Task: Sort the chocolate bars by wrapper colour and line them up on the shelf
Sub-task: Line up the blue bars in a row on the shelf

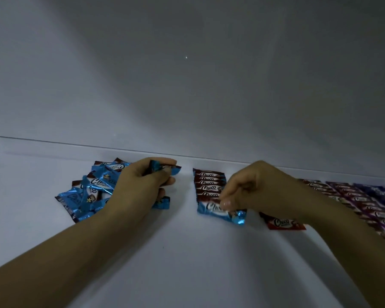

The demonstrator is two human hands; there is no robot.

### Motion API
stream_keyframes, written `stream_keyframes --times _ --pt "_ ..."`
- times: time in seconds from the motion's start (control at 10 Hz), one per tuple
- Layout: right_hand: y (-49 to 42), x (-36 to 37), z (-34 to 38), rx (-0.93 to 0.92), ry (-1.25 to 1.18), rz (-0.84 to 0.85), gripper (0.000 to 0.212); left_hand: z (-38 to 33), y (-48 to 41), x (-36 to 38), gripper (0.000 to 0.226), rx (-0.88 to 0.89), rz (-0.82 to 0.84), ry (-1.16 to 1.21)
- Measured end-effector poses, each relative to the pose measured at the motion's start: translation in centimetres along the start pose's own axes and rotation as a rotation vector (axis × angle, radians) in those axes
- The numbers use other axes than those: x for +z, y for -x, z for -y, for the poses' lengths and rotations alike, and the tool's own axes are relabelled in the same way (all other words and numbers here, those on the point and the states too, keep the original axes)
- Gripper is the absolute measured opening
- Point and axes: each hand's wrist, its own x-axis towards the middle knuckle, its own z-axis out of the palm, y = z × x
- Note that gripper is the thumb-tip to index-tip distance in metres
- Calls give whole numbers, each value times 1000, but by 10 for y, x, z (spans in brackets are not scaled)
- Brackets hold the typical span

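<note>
A loose heap of blue-wrapped chocolate bars [87,192] lies on the white shelf [187,252] at left. My left hand [140,185] rests over the heap's right side and grips a blue bar [165,168] between thumb and fingers. In the middle stands a neat overlapping row of bars [208,184] with dark brown edges. A blue bar [222,213] lies at the row's front end, and my right hand [253,187] pinches its top edge with curled fingers. A red bar [282,223] lies under my right wrist.
Rows of red and purple bars [365,203] run along the shelf at right, partly hidden by my right forearm. The shelf's back wall [187,85] rises just behind the bars. Bare shelf surface stretches toward me between my arms.
</note>
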Motion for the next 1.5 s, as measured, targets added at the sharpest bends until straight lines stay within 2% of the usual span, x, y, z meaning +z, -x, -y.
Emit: stream_keyframes --times 0.1,0.4,0.6,0.7,0.8,0.9,1.0,1.1,1.3,1.4,1.5 --pt "0 7 -3 -9 146 75 4 -2 4 -1 15 94 23 -56" --pt "-1 16 -8 -93 277 -43 5 -3 7 1 10 28 64 -113" --pt "-4 20 -13 -104 411 -195 14 -2 10 0 12 54 80 -108" --pt "-4 21 -1 -140 127 -241 21 -5 12 2 28 77 89 -82" --pt "-5 28 10 -191 -115 -222 26 -6 15 3 26 103 167 -40" --pt "-5 30 12 -211 -242 -249 4 -8 17 6 22 104 253 9" --pt "-5 28 8 -166 -282 -227 10 -13 20 8 42 -18 257 6" --pt "-6 31 8 -178 -294 -232 10 -15 19 6 46 -49 283 -58" --pt "-4 30 13 -262 -256 -291 20 -17 15 3 43 -120 377 -186" --pt "-2 30 17 -319 -214 -304 26 -19 15 2 52 -103 461 -140" --pt "0 32 20 -321 -155 -317 26 -9 0 -8 44 -138 547 -170"
